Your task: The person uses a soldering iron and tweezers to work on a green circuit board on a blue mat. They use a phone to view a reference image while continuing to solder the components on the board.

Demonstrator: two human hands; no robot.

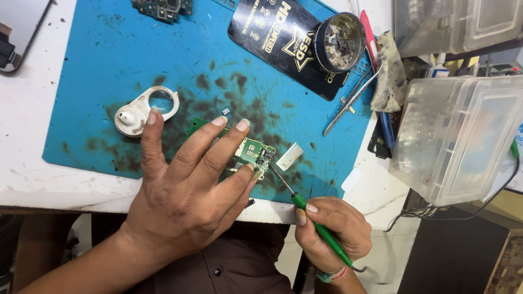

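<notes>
The left hand (185,190) hides much of the green circuit board (253,152). The top edge cuts off a second board (162,8); the tin's (339,41) contents are too small to tell.

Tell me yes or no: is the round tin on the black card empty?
No, the round tin on the black card holds a heap of small grey metal bits.

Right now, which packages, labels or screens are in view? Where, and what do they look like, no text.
Black flat package: top centre on the blue mat, rectangular, white and gold print, a round tin on its right end.
Phone screen: top left corner on the white table, glossy, dark-framed, cut by the picture's edge.
Clear plastic boxes: right side, lidded, contents unclear.
White bottle: behind the boxes, label mostly hidden.
</notes>
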